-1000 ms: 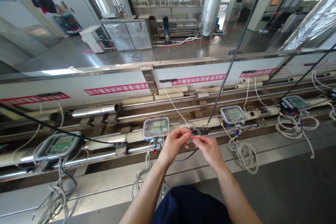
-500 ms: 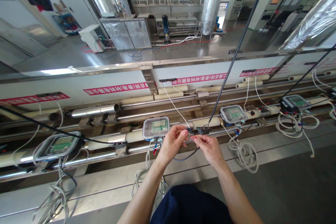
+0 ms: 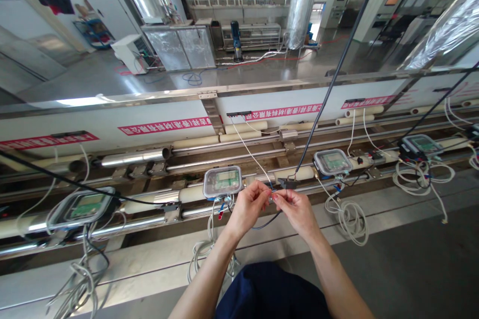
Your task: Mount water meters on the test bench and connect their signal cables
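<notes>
My left hand [image 3: 251, 205] is closed, its thumb and forefinger pinching a thin wire at the lower end of a white cable [image 3: 254, 158]. My right hand [image 3: 297, 209] meets it fingertip to fingertip, also pinching thin wire; the joint between them is mostly covered by the fingers. Just above the right fingers sits a black clamp [image 3: 288, 183], from which a black cable [image 3: 325, 102] slants up. A dark cable loop [image 3: 267, 222] hangs below the hands. Left of them stands a clear-lidded meter box [image 3: 223, 182] with a green board.
Another meter box [image 3: 333, 162] stands to the right, with a coiled cable [image 3: 354, 222] below it. Steel rails [image 3: 224, 159] and cream pipes cross in front. A metal ledge [image 3: 149, 259] runs along the near side. A glass panel rises behind.
My fingertips have drawn closer together, and the left hand has shifted slightly right. The wire ends that showed between them are now mostly hidden.
</notes>
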A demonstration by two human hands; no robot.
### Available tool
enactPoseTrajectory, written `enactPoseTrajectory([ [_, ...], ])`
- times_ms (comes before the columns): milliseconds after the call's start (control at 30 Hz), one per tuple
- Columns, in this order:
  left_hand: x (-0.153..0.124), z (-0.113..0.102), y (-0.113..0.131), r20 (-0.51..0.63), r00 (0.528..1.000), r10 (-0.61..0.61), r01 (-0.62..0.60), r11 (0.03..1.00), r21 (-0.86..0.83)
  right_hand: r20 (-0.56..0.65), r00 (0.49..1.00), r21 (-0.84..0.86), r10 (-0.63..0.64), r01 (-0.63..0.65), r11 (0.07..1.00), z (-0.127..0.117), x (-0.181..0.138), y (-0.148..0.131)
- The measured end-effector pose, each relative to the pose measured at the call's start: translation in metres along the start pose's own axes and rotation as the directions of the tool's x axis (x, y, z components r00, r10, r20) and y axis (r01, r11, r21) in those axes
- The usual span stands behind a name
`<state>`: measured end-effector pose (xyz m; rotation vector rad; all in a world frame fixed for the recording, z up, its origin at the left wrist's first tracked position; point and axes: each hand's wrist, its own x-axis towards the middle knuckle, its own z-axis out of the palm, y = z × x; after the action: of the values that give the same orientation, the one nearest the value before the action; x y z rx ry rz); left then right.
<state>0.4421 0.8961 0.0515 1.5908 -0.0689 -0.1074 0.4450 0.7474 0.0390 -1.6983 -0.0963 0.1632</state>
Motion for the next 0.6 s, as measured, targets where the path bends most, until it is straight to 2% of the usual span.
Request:
enactPoseTrajectory([
  [167, 0.002, -0.004, -0.004, -0.005, 0.999, 0.045, -0.045, 0.999, 0.024, -0.015, 1.0, -0.048, -0.015, 0.015, 0.999, -0.001, 0.0, 0.003],
  [300, 0.014, -0.012, -0.018, -0.197, 0.978, 0.062, -0.063, 0.998, 0.002, -0.117, 0.993, -0.034, 0.001, -0.005, 0.999, -0.003, -0.002, 0.006],
  [400, 0.027, -0.012, -0.041, -0.289, 0.951, 0.112, -0.03, 0.961, 0.273, -0.233, 0.972, 0.028, 0.031, -0.025, 0.999, -0.002, -0.001, 0.01],
  [500, 0.039, -0.002, -0.067, -0.22, 0.958, 0.183, -0.043, 0.852, 0.522, -0.279, 0.959, 0.086, 0.057, -0.034, 0.996, 0.0, 0.0, 0.015],
  [600, 0.048, 0.013, -0.084, -0.119, 0.982, 0.147, -0.058, 0.832, 0.552, -0.289, 0.955, 0.11, 0.072, -0.042, 0.993, 0.0, 0.002, 0.017],
])
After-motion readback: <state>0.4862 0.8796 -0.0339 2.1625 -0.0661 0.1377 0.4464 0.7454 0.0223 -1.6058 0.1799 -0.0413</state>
